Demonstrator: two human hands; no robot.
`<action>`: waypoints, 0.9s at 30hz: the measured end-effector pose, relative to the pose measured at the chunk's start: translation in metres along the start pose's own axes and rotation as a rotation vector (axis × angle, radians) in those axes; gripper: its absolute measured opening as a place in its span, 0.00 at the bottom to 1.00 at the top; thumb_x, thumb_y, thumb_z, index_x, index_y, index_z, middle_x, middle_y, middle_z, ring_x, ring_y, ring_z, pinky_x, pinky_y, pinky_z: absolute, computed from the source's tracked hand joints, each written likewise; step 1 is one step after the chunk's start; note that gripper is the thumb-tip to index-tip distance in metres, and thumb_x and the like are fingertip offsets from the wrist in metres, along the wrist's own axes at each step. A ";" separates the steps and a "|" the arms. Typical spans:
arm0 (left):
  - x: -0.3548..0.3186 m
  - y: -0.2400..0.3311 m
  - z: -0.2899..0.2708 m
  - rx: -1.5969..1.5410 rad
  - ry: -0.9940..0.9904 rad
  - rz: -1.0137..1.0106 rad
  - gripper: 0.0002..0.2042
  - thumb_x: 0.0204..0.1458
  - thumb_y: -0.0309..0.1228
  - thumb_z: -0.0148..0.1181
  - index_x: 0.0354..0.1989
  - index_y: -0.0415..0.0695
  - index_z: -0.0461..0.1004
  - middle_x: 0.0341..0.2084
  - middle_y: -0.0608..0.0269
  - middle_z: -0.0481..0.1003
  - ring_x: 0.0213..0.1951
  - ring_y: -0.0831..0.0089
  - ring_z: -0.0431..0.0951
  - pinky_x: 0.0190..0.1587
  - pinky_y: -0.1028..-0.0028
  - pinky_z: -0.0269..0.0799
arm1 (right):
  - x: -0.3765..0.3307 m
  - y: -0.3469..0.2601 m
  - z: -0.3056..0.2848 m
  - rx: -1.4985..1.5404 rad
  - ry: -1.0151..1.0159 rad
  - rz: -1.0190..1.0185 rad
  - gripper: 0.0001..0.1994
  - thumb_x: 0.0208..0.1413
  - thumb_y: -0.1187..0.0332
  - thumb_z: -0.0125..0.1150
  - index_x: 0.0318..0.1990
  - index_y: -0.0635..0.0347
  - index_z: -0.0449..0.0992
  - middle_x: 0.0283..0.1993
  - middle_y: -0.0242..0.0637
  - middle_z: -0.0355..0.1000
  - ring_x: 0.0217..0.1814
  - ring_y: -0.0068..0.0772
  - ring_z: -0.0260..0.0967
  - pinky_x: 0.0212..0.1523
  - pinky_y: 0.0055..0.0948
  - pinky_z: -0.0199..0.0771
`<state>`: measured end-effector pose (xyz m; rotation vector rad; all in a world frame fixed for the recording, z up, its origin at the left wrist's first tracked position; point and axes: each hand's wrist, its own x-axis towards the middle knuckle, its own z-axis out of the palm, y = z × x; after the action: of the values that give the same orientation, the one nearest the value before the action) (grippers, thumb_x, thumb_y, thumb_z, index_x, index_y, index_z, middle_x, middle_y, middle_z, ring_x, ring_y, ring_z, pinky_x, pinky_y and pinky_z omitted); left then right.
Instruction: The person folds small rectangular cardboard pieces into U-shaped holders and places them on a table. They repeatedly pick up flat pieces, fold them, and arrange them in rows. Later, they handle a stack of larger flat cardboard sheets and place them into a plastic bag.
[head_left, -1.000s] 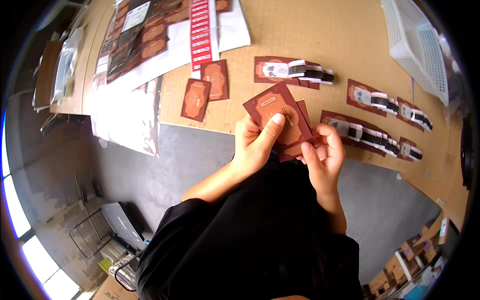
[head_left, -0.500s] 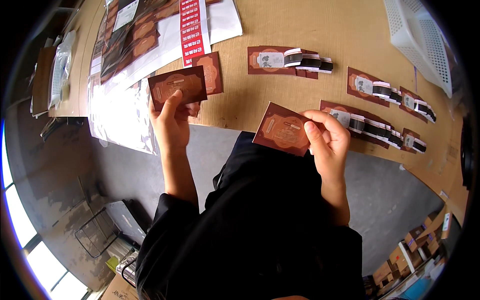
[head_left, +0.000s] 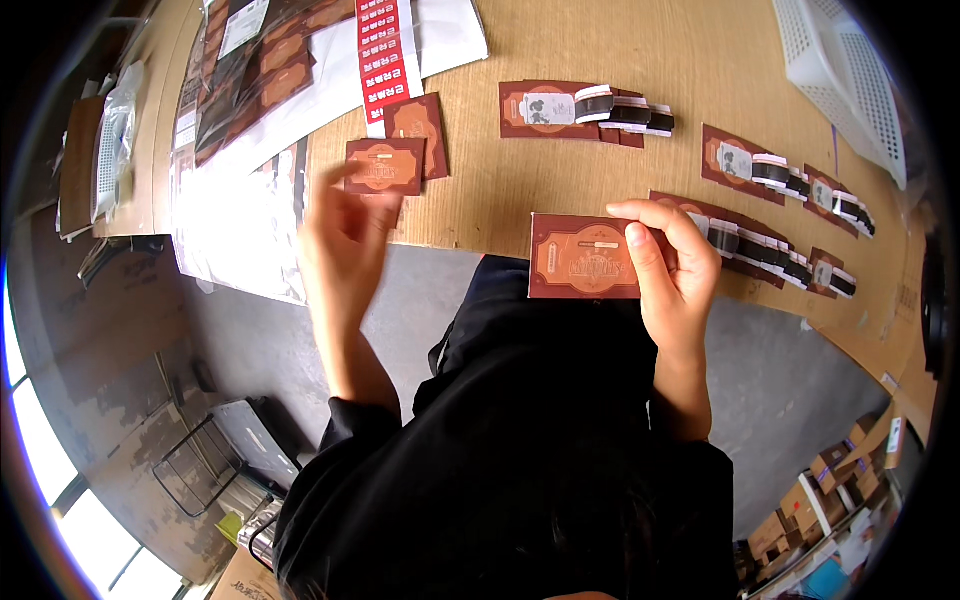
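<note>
In my right hand (head_left: 680,262) is a reddish-brown printed card (head_left: 583,262), pinched at its right edge between thumb and fingers, just off the table's near edge. My left hand (head_left: 345,235) is smeared by motion beside another brown card (head_left: 388,168) on the table. Whether its fingers still touch that card I cannot tell. Partly beneath it is a similar card (head_left: 428,125), tilted. To the right, overlapping brown cards with black-and-white curled pieces form several rows, among them a far row (head_left: 540,108), a right row (head_left: 730,160) and a near row (head_left: 740,245).
At the far left of the tabletop (head_left: 470,205) are clear plastic bags of brown cards (head_left: 285,85) and a red-and-white label strip (head_left: 382,60). A white perforated basket (head_left: 845,85) stands at the far right. Cardboard boxes (head_left: 800,510) sit low on the right.
My left hand has set its card down over the tilted card and drawn slightly down from it. My right hand has turned its card level and shifted a little right.
</note>
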<state>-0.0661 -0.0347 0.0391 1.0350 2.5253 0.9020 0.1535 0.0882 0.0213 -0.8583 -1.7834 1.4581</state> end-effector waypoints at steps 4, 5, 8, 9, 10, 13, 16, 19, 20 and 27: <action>-0.031 0.033 0.030 -0.884 -0.554 -0.019 0.08 0.47 0.25 0.56 0.33 0.34 0.68 0.23 0.65 0.70 0.27 0.80 0.70 0.34 0.81 0.67 | 0.002 -0.002 0.001 -0.084 -0.022 -0.114 0.05 0.48 0.77 0.53 0.33 0.65 0.73 0.26 0.34 0.69 0.26 0.21 0.62 0.28 0.17 0.61; -0.032 0.031 0.038 -0.978 -0.620 -0.035 0.06 0.48 0.24 0.54 0.33 0.34 0.68 0.24 0.65 0.70 0.28 0.80 0.70 0.34 0.81 0.67 | 0.002 -0.003 0.000 -0.111 -0.022 -0.136 0.05 0.47 0.77 0.54 0.33 0.65 0.73 0.27 0.34 0.69 0.26 0.22 0.63 0.28 0.18 0.62; -0.034 0.034 0.053 -1.185 -0.729 -0.095 0.02 0.49 0.20 0.50 0.31 0.35 0.68 0.25 0.66 0.70 0.28 0.81 0.70 0.33 0.83 0.66 | 0.003 -0.002 0.000 -0.236 0.148 -0.235 0.07 0.43 0.76 0.57 0.32 0.63 0.73 0.28 0.34 0.69 0.28 0.28 0.63 0.29 0.21 0.62; -0.035 0.034 0.056 -1.195 -0.744 -0.102 0.02 0.49 0.20 0.50 0.31 0.36 0.68 0.25 0.66 0.70 0.28 0.81 0.70 0.32 0.83 0.65 | 0.004 -0.002 -0.001 -0.365 0.211 -0.318 0.07 0.42 0.76 0.58 0.31 0.63 0.73 0.28 0.34 0.69 0.29 0.29 0.63 0.30 0.23 0.62; -0.036 0.034 0.058 -1.207 -0.755 -0.108 0.02 0.49 0.19 0.50 0.31 0.36 0.68 0.25 0.66 0.70 0.28 0.81 0.70 0.32 0.83 0.65 | 0.005 0.000 0.000 -0.494 0.271 -0.403 0.07 0.40 0.75 0.59 0.31 0.63 0.73 0.29 0.33 0.68 0.30 0.31 0.63 0.31 0.24 0.62; -0.038 0.034 0.065 -1.240 -0.688 -0.096 0.03 0.48 0.19 0.50 0.32 0.36 0.68 0.25 0.66 0.70 0.28 0.81 0.70 0.32 0.83 0.66 | 0.002 0.001 0.003 -0.701 0.362 -0.630 0.07 0.36 0.73 0.63 0.27 0.61 0.74 0.29 0.33 0.68 0.30 0.33 0.62 0.32 0.28 0.62; -0.036 0.038 0.066 -1.303 -0.670 -0.118 0.04 0.48 0.19 0.50 0.32 0.36 0.68 0.26 0.65 0.71 0.30 0.80 0.71 0.33 0.82 0.67 | -0.006 0.003 0.014 -0.673 0.310 -0.662 0.12 0.33 0.71 0.65 0.29 0.62 0.73 0.32 0.34 0.68 0.31 0.33 0.63 0.34 0.28 0.63; -0.038 0.040 0.070 -1.343 -0.632 -0.109 0.04 0.48 0.19 0.51 0.33 0.36 0.69 0.28 0.63 0.72 0.31 0.79 0.72 0.35 0.81 0.68 | -0.009 -0.002 0.018 -0.697 0.267 -0.585 0.18 0.30 0.69 0.67 0.34 0.62 0.71 0.36 0.37 0.68 0.32 0.34 0.64 0.33 0.28 0.64; -0.039 0.040 0.071 -1.350 -0.614 -0.102 0.04 0.48 0.20 0.51 0.33 0.36 0.69 0.29 0.63 0.72 0.31 0.79 0.72 0.35 0.81 0.68 | -0.008 -0.001 0.018 -0.650 0.269 -0.567 0.18 0.31 0.69 0.67 0.34 0.62 0.71 0.36 0.37 0.68 0.32 0.34 0.64 0.33 0.28 0.64; -0.040 0.043 0.073 -1.271 -0.570 -0.021 0.03 0.48 0.19 0.51 0.32 0.36 0.68 0.28 0.64 0.72 0.32 0.79 0.72 0.36 0.81 0.68 | -0.005 0.007 0.020 -0.455 0.244 -0.467 0.14 0.34 0.73 0.64 0.33 0.64 0.71 0.34 0.39 0.67 0.32 0.37 0.64 0.32 0.28 0.64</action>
<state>0.0185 -0.0067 0.0102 0.6390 1.0788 1.5515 0.1406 0.0739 0.0112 -0.7278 -1.9832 0.6350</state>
